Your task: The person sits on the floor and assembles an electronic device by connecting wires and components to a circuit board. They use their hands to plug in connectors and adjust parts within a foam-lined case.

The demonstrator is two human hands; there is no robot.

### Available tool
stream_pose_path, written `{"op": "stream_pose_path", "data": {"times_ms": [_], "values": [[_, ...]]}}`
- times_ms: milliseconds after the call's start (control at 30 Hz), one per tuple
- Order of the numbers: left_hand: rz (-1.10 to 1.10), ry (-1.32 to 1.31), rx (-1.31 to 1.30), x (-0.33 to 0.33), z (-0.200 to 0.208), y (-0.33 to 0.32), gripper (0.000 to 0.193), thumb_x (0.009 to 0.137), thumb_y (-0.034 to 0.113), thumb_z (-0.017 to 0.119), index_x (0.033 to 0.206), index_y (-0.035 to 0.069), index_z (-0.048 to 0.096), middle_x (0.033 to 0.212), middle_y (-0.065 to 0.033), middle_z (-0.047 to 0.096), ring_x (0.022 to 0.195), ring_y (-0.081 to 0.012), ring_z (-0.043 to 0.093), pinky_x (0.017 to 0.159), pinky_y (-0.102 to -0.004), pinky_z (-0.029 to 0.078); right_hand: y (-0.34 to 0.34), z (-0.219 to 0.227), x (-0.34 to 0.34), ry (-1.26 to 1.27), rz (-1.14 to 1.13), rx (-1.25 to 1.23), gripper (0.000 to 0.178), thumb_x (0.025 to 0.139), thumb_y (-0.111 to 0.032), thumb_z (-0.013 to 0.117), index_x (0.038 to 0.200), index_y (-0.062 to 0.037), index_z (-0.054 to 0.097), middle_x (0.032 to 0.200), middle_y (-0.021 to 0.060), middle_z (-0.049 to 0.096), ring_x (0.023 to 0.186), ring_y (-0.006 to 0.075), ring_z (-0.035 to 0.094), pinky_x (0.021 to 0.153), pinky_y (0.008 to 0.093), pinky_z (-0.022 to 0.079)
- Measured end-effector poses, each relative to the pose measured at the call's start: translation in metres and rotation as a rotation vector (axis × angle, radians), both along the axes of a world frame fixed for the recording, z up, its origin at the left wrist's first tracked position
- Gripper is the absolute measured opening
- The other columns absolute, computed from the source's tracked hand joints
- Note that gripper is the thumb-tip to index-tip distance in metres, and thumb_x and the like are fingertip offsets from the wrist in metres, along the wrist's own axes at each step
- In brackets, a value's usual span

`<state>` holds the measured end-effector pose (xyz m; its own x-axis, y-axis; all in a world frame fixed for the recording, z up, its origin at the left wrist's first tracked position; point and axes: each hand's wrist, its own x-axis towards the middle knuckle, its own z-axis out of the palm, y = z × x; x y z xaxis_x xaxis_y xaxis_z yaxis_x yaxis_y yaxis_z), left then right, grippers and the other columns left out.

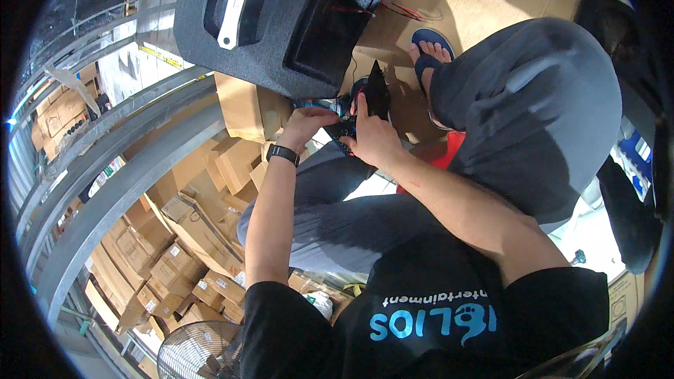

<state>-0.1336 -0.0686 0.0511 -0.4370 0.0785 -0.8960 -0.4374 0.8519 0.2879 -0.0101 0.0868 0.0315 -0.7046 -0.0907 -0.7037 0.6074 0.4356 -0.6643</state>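
A black panel with small parts on its near side (pixel 378 91) is tilted up between my legs, close to the speaker cabinet. My right hand (pixel 375 139) grips its near right part, the index finger stretched along it. From the left, my left hand (pixel 307 125) reaches in with fingers pinched together at the panel's near edge; what lies between the fingertips is too small to make out. Beyond my hands, the dark textured speaker cabinet (pixel 270 67) lies with a silver handle (pixel 237 7) and an opening (pixel 330 21). Red and blue wires (pixel 372 4) come out of that opening.
A cardboard box (pixel 242 109) stands under the cabinet's near left corner. Curved-looking metal rails (pixel 119 168) run along the left, with many stacked cartons (pixel 175 267) below. A wire-guard fan (pixel 200 351) stands at the lower left. My sandalled foot (pixel 430 50) rests on cardboard sheeting (pixel 484 0).
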Motion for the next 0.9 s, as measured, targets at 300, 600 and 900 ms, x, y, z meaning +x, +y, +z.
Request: {"op": "stream_pose_path", "data": {"times_ms": [300,600,900], "values": [[-0.15,-0.048,0.051,0.0,-0.011,-0.01,0.036,0.097,0.024,0.071,0.123,-0.001,0.07,0.12,-0.0107,0.072,0.11,-0.0195,0.065,0.101,-0.033,0.047,0.002,0.001,0.002,0.026,0.005,0.022,0.108,0.088,-0.04,0.078,0.159,0.0067,0.013,0.099,0.0285,0.072,0.089,0.0423,0.074,0.079,0.0495,0.061],[-0.392,-0.03,0.137,-0.015,-0.004,-0.006,0.034,0.102,0.027,0.067,0.123,0.001,0.069,0.122,-0.0086,0.071,0.117,-0.0169,0.063,0.103,-0.0342,0.048,0.002,0.0,0.002,0.045,0.006,0.042,0.108,0.087,-0.043,0.079,0.158,0.0062,0.015,0.099,0.0308,0.071,0.091,0.0445,0.073,0.081,0.0499,0.06],[-0.479,-0.074,0.241,-0.027,-0.018,-0.009,0.03,0.094,0.024,0.075,0.116,0.004,0.073,0.108,-0.008,0.076,0.1,-0.0176,0.071,0.093,-0.0331,0.054,0.004,0.002,0.0,0.025,0.012,0.032,0.103,0.088,-0.04,0.078,0.158,0.0059,0.017,0.102,0.0295,0.072,0.093,0.044,0.074,0.081,0.0505,0.061]]}}
